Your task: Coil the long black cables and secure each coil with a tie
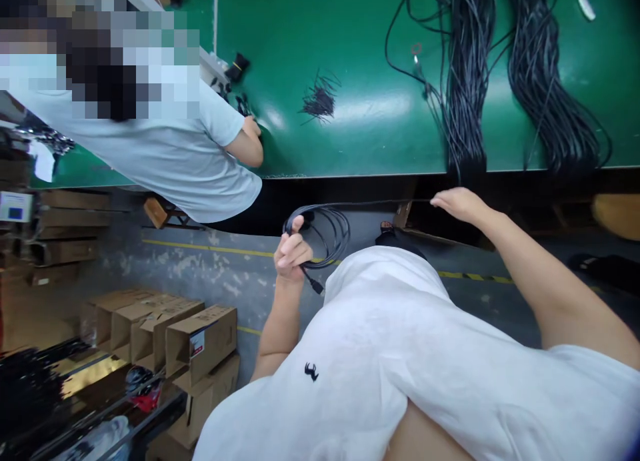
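Green table [360, 134], grey floor [253, 281], coiled cable [344, 231]

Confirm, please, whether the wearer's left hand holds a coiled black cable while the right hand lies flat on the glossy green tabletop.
No: the head view shows the right hand off the glossy green tabletop, pinching a straight stretch of the coiled black cable in the left hand.

No legible lettering: only a black logo [312, 372] on the white shirt [370, 321], an unreadable carton label [198, 342]
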The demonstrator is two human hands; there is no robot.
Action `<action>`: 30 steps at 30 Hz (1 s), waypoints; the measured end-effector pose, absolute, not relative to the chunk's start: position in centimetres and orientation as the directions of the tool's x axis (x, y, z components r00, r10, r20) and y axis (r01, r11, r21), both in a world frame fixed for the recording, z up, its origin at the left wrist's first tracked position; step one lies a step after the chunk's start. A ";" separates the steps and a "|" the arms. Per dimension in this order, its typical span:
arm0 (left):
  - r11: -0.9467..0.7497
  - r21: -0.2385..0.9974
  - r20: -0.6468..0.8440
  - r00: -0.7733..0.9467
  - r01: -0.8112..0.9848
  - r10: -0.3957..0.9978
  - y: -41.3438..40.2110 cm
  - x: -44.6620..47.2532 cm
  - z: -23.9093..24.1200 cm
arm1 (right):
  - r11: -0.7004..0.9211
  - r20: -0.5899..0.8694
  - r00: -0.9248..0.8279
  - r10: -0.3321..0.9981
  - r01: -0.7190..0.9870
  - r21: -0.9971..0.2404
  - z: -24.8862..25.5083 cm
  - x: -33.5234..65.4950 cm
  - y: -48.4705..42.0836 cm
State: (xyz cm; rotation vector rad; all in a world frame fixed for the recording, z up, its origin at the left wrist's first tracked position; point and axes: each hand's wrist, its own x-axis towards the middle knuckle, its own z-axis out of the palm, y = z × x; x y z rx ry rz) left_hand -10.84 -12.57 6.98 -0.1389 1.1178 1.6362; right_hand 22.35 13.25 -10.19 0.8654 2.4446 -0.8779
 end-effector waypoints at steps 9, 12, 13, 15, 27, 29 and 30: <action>0.578 0.639 -0.686 -0.037 -0.508 0.726 -9.2 -6.0 3.3 | 0.576 -0.181 -0.983 -0.021 0.136 -0.806 2.3 14.5 4.9; 0.667 0.557 -0.662 0.219 -0.495 0.716 -9.0 -4.6 3.0 | 0.594 -0.157 -0.985 0.066 0.165 -0.787 2.3 12.4 7.2; 0.683 0.526 -0.647 0.282 -0.507 0.708 -9.2 -4.4 3.1 | 0.575 -0.160 -0.983 0.087 0.181 -0.798 2.0 12.3 7.8; 0.688 0.482 -0.629 0.333 -0.542 0.702 -9.5 -4.6 3.5 | 0.507 -0.172 -0.977 0.127 0.213 -0.835 1.4 12.6 8.7; 0.763 0.441 -0.699 0.353 -0.472 0.622 -9.3 -6.3 4.1 | 0.369 -0.130 -0.961 0.243 0.215 -0.904 1.6 12.2 7.1; 0.775 0.434 -0.717 0.345 -0.459 0.606 -8.7 -6.6 5.3 | 0.345 -0.120 -0.959 0.257 0.207 -0.915 1.0 12.0 7.1; 0.775 0.419 -0.713 0.356 -0.473 0.604 -8.3 -6.9 6.5 | 0.316 -0.121 -0.957 0.265 0.205 -0.926 0.4 12.1 7.3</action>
